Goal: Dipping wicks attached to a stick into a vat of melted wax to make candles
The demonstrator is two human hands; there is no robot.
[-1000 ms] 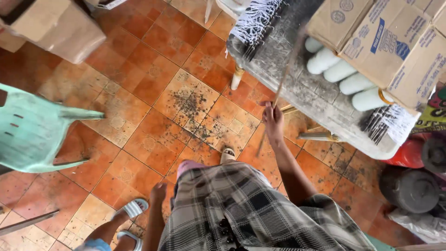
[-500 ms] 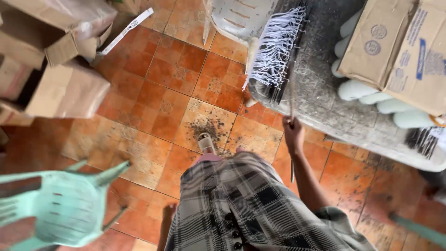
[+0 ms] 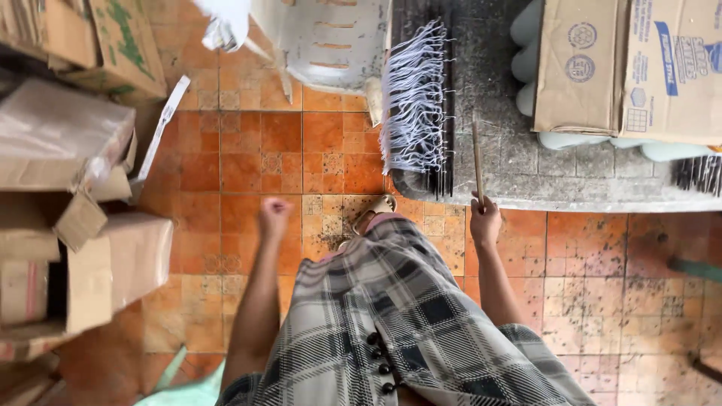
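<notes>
Plaid grey-and-white cloth of the person's garment [image 3: 406,331] fills the near foreground, with a row of dark buttons down its front. At its left, the left hand [image 3: 274,216] hangs over the orange floor tiles [image 3: 248,158], curled into a loose fist and holding nothing visible. At the other side, the right hand [image 3: 485,220] is closed around the lower end of a thin wooden stick [image 3: 477,162], which rises upright from the fist and overlaps the grey stone slab [image 3: 526,165] beyond. One sandalled foot [image 3: 374,207] shows between the hands on soiled tiles. Farther left stand stacked cardboard boxes [image 3: 83,225]. On the slab's left edge lies a white fringed cloth [image 3: 412,105], beside dark thin rods. Beyond, a white plastic chair [image 3: 331,41] stands near printed cartons [image 3: 632,68] resting on pale cylinders
</notes>
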